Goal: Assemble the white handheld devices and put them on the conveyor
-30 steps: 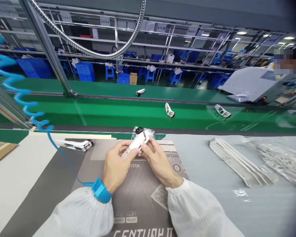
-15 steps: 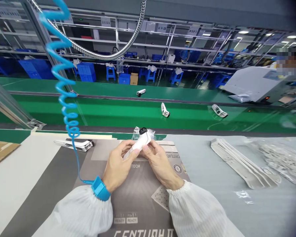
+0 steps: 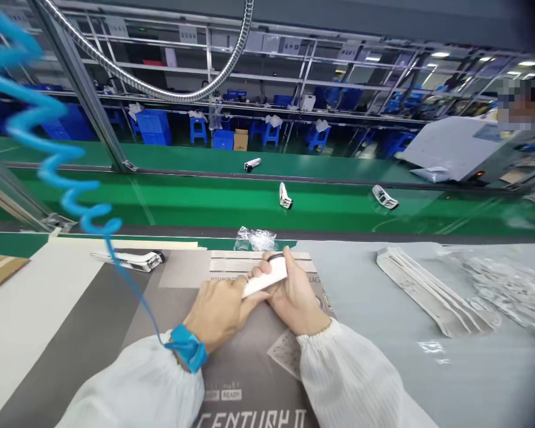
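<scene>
Both my hands hold a white handheld device (image 3: 266, 278) with a rounded body and a dark band at its upper right end. My left hand (image 3: 217, 310) has its fingers closed round the lower left end. My right hand (image 3: 299, 297) wraps the dark end, thumb up along the side. A blue wrist strap (image 3: 188, 349) with a coiled cord (image 3: 74, 196) sits on my left wrist. Beneath the hands lies a grey printed cardboard sheet (image 3: 249, 362). Just beyond them is a crumpled clear plastic bag (image 3: 256, 239).
Another white device part (image 3: 138, 260) lies at the sheet's far left. White curved strips (image 3: 432, 291) and bagged parts (image 3: 508, 291) lie on the right. Across the green conveyor belt (image 3: 196, 202) are white pieces (image 3: 285, 196) (image 3: 384, 197). A metal post (image 3: 82, 89) stands left.
The device has turned over and tipped, its dark end now toward my right hand, which has shifted its grip. Pieces on the belt have moved left. The blue coil has swung left.
</scene>
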Motion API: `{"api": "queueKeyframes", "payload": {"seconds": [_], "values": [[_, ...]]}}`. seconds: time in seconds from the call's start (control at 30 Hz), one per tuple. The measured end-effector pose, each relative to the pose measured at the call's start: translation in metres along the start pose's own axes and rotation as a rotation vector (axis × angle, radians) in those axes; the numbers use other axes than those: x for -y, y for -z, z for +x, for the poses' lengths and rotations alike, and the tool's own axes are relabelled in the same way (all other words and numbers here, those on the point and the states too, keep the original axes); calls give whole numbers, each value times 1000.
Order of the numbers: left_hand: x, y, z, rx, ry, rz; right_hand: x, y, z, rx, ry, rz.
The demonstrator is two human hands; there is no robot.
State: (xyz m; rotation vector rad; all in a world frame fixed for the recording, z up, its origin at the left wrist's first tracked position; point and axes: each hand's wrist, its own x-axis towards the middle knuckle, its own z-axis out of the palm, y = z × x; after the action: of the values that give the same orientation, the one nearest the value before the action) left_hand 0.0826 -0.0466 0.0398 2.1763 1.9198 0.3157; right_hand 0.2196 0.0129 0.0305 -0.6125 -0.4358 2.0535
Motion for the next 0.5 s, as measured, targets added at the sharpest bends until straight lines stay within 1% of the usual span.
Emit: {"api": "queueKeyframes", "payload": {"seconds": [0.03,0.1,0.17,0.23,0.3,0.4,0.47,0.5], "values": [[4,0,1,-57,36,-25,0,-2,-1,64,-11,-14],[9,-3,1,-235,43,-114,-4,-5,-4,168,-19,-60],[10,-6,1,-405,-31,-196,-11,-7,-6,197,-21,-108],[6,-9,0,-488,-113,-216,-18,-8,-8,171,-26,-138],[1,-10,0,-513,-154,-200,-24,-8,-8,132,-13,-142],[-3,-10,1,-529,-172,-212,-29,-7,-6,88,24,-154],[-1,-7,1,-485,-154,-250,-29,-6,-3,68,24,-178],[2,-5,1,-429,-129,-270,-28,-4,-1,54,25,-198]]}}
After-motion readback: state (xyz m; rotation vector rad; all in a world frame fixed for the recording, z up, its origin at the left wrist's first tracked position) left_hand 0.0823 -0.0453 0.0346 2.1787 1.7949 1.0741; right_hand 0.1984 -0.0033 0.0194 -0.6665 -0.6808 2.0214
